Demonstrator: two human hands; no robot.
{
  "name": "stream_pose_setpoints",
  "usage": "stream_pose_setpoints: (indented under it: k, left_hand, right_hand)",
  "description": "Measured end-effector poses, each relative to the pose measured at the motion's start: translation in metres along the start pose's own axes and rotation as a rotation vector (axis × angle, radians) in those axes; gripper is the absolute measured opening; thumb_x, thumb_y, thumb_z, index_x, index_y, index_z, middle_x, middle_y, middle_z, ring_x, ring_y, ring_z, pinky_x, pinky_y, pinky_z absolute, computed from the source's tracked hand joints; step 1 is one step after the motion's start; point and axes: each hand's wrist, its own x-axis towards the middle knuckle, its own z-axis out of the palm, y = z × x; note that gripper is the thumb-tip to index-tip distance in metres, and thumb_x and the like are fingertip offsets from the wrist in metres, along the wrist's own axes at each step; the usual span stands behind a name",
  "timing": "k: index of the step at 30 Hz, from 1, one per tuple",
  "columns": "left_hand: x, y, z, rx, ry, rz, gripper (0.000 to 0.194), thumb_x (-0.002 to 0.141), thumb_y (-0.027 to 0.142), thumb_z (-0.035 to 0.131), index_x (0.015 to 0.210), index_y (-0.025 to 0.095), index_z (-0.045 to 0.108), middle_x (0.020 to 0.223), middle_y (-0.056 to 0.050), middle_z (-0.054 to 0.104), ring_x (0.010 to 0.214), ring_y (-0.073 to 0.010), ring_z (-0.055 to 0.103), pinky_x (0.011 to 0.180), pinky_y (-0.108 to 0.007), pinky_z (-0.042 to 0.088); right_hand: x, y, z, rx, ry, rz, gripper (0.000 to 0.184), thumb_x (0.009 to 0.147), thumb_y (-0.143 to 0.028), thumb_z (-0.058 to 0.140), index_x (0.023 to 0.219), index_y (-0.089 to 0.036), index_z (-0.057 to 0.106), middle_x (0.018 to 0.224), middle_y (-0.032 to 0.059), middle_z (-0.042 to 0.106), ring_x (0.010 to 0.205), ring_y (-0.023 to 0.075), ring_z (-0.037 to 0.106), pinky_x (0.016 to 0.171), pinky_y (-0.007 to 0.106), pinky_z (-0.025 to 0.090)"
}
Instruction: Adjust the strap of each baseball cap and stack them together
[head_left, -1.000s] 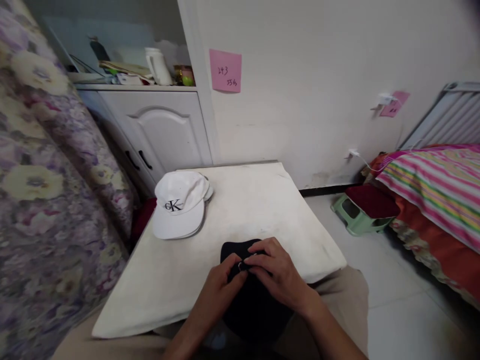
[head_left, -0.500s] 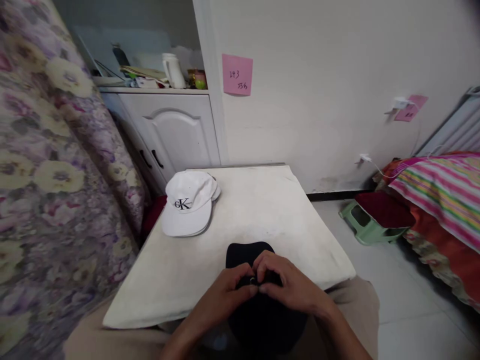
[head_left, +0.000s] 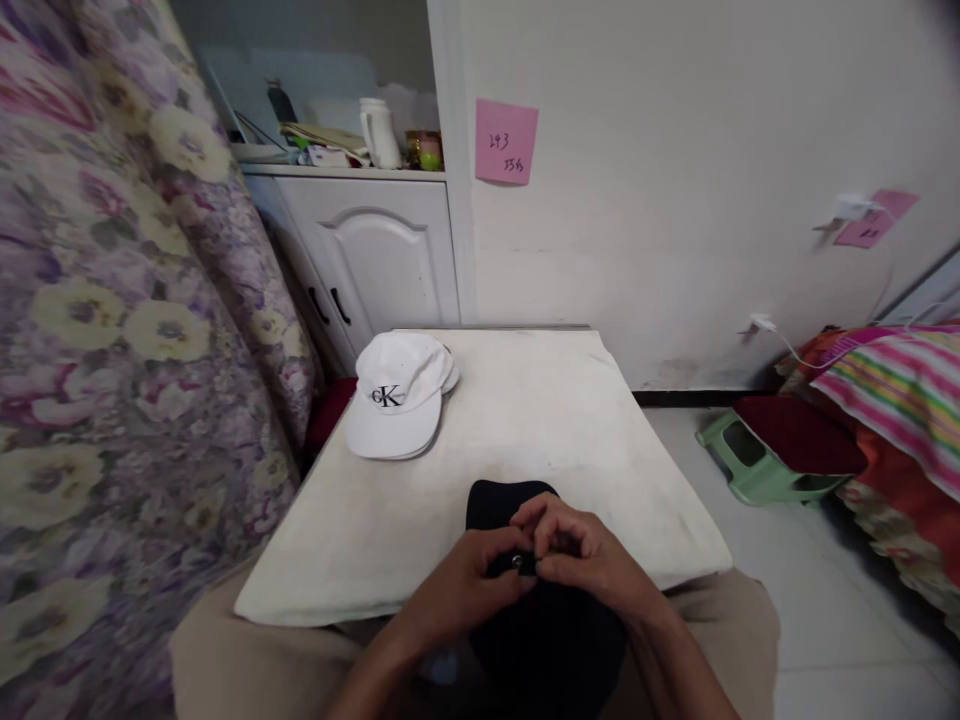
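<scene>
A black cap [head_left: 501, 508] lies at the near edge of the white table [head_left: 525, 420], hanging over onto my lap. Both hands rest on it. My left hand [head_left: 465, 590] and my right hand [head_left: 589, 560] pinch together at a small metal buckle on the cap's strap, fingers closed. A white cap with a black "CK" logo [head_left: 401, 395] sits on the table's far left, apart from my hands; it looks stacked on another white cap.
A floral curtain [head_left: 112, 330] hangs close on the left. A white cabinet [head_left: 375, 250] with a jug and clutter stands behind. A pink note [head_left: 506, 142] is on the wall. A green stool [head_left: 757, 465] and a striped bed [head_left: 892, 380] are at right.
The view has swung left, so everything shifts right in frame. My hands stay pinched on the black cap's strap, fingers working slightly closer together.
</scene>
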Motion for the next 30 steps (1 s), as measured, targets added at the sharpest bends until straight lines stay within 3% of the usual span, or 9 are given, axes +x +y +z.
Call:
stream_pose_setpoints:
  k: [3, 6, 8, 11, 17, 30]
  left_hand:
    - [-0.001, 0.001, 0.001, 0.055, 0.044, 0.031, 0.008, 0.081, 0.019, 0.060, 0.076, 0.016, 0.066, 0.072, 0.002, 0.055, 0.068, -0.0133, 0.045, 0.063, -0.024, 0.032]
    - [-0.002, -0.002, -0.003, 0.015, 0.135, 0.003, 0.010, 0.081, 0.023, 0.062, 0.076, 0.016, 0.066, 0.070, 0.003, 0.054, 0.066, -0.0131, 0.045, 0.061, -0.024, 0.032]
    - [-0.003, -0.005, -0.008, -0.073, 0.191, -0.058, 0.009, 0.078, 0.024, 0.064, 0.077, 0.016, 0.065, 0.066, 0.003, 0.053, 0.063, -0.0122, 0.044, 0.059, -0.023, 0.031]
    - [-0.004, -0.008, -0.013, -0.211, 0.241, -0.110, 0.008, 0.075, 0.023, 0.064, 0.078, 0.017, 0.065, 0.065, 0.004, 0.055, 0.060, -0.0119, 0.044, 0.056, -0.022, 0.030]
    - [-0.004, -0.010, -0.013, -0.276, 0.208, -0.098, 0.014, 0.074, 0.029, 0.068, 0.075, 0.016, 0.064, 0.064, 0.003, 0.057, 0.060, -0.0116, 0.044, 0.056, -0.022, 0.030]
    - [-0.004, -0.016, -0.008, -0.012, 0.187, -0.068, 0.018, 0.077, 0.032, 0.063, 0.075, 0.014, 0.066, 0.064, 0.004, 0.050, 0.064, -0.0125, 0.041, 0.060, -0.024, 0.028]
  right_hand:
    - [0.000, -0.004, 0.003, -0.028, -0.006, -0.011, 0.011, 0.081, -0.029, 0.073, 0.081, -0.021, 0.066, 0.120, 0.0066, 0.057, 0.104, 0.0215, 0.057, 0.088, 0.033, 0.045]
    - [-0.002, -0.012, 0.002, -0.068, 0.042, 0.000, 0.015, 0.084, -0.030, 0.070, 0.097, -0.022, 0.067, 0.117, 0.0065, 0.059, 0.105, 0.0211, 0.058, 0.085, 0.031, 0.046]
    - [-0.003, -0.016, 0.000, -0.093, 0.049, 0.058, 0.022, 0.086, -0.030, 0.068, 0.106, -0.022, 0.064, 0.103, 0.0045, 0.063, 0.093, 0.0184, 0.060, 0.079, 0.029, 0.046]
    - [-0.005, -0.016, -0.001, -0.079, 0.008, 0.155, 0.019, 0.089, -0.032, 0.065, 0.102, -0.018, 0.063, 0.081, 0.0001, 0.062, 0.067, 0.0123, 0.058, 0.062, 0.024, 0.044]
    - [-0.002, -0.008, 0.006, -0.047, 0.071, 0.163, 0.014, 0.087, -0.029, 0.065, 0.090, -0.016, 0.060, 0.069, -0.0031, 0.060, 0.047, 0.0057, 0.045, 0.047, 0.019, 0.032]
    - [-0.010, 0.000, 0.008, -0.105, 0.073, 0.201, 0.013, 0.087, -0.028, 0.062, 0.091, -0.016, 0.060, 0.069, -0.0039, 0.055, 0.051, 0.0066, 0.047, 0.051, 0.020, 0.035]
